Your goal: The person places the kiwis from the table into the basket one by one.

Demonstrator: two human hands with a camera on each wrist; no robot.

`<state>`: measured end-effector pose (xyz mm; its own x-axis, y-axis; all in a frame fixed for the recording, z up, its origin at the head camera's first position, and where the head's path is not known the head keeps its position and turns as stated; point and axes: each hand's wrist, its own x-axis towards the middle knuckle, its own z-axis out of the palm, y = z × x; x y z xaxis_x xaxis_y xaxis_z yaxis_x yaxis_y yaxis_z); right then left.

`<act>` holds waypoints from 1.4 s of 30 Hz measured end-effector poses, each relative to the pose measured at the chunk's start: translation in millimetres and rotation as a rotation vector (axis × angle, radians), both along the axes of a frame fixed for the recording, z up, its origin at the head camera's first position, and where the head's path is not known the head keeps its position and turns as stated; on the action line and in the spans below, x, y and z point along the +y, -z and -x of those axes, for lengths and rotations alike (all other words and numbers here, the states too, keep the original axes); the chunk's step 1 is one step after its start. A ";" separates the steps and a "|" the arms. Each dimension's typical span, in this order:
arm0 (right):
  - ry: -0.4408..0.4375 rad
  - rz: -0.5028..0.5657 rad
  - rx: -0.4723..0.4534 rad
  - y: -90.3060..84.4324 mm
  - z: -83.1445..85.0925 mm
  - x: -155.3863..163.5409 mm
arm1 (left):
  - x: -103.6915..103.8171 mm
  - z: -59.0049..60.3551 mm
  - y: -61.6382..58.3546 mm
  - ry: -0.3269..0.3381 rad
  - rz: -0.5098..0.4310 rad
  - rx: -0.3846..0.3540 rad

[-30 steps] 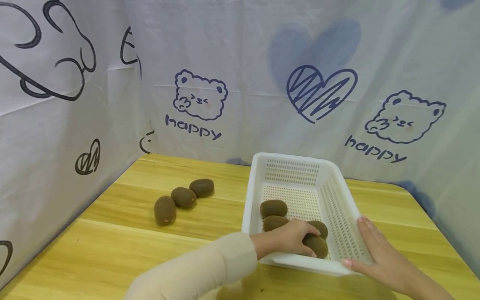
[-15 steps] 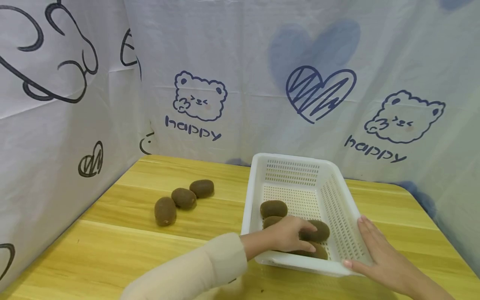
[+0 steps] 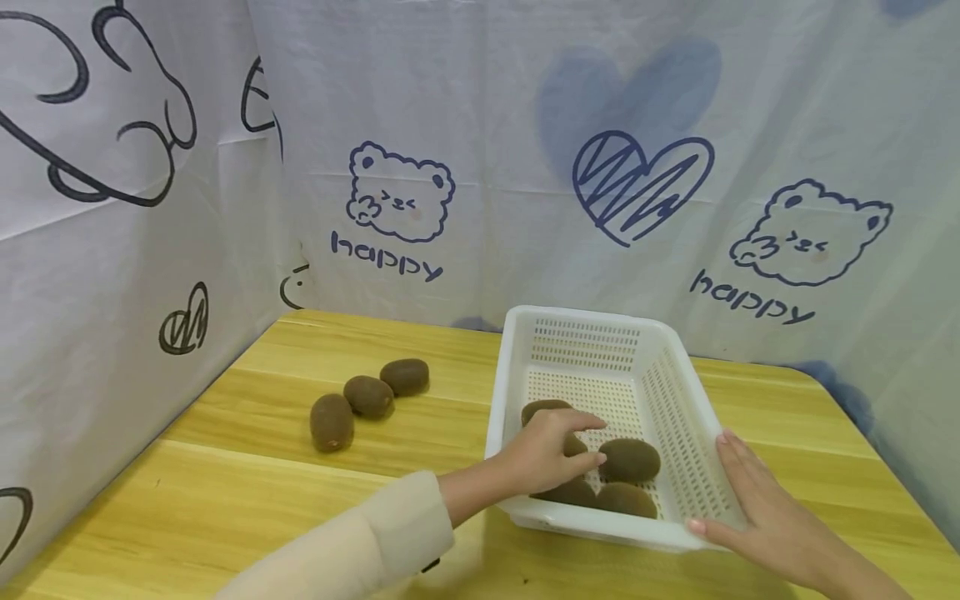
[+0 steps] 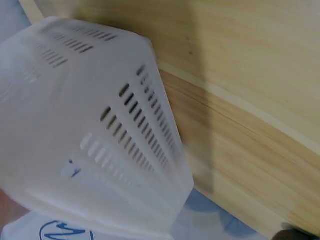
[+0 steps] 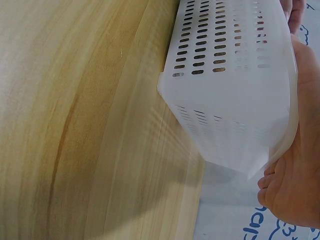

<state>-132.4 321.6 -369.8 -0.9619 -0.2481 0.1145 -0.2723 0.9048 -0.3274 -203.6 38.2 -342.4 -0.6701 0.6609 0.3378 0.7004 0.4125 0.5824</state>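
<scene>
In the head view a white perforated plastic basket (image 3: 498, 392) stands on the table, with several brown kiwis in its near half. My left hand (image 3: 543, 450) reaches in over its left side, thumb and forefinger spread apart with nothing between them. The thumb tip lies right at one kiwi (image 3: 632, 461). Partly hidden by the hand are another kiwi (image 3: 546, 408) and one at the front (image 3: 566, 493); beside that lies a kiwi (image 3: 627, 500). My right hand (image 3: 772, 521) grips the basket's near right corner, thumb at the front rim, fingers along the right side.
Left of the basket, three kiwis (image 3: 331, 422) lie in a slanting row on the wooden table (image 3: 262, 500). White cloth (image 3: 517, 242) with bear and heart drawings hangs behind and at the left. The left wrist view shows the basket's outer wall (image 4: 65, 115).
My left hand has drawn back left from the front right kiwis and its fingers have spread. A kiwi under it has shifted slightly back. My right hand stays on the basket.
</scene>
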 end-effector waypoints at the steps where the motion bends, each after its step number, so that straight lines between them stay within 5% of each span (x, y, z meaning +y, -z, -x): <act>1: 0.001 0.001 -0.002 -0.3 0.0 0.0 | -2.9 -0.1 -0.4 -0.003 -0.017 0.006; 13: 0.003 0.002 -0.011 -1.9 -0.6 -0.6 | -36.9 -5.8 0.4 -0.035 -0.191 0.061; 21: -0.007 0.011 0.020 0.6 -0.1 -0.7 | -62.8 -16.4 7.0 -0.140 -0.250 0.037; 42: -0.022 0.034 0.038 1.6 0.9 0.9 | -132.6 -26.0 34.8 -0.367 -0.226 0.029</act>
<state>-133.3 322.5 -371.4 -0.9513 -0.2642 0.1591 -0.3044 0.8872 -0.3467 -177.6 -94.4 -377.2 -0.8349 0.2877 0.4693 0.5488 0.5016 0.6688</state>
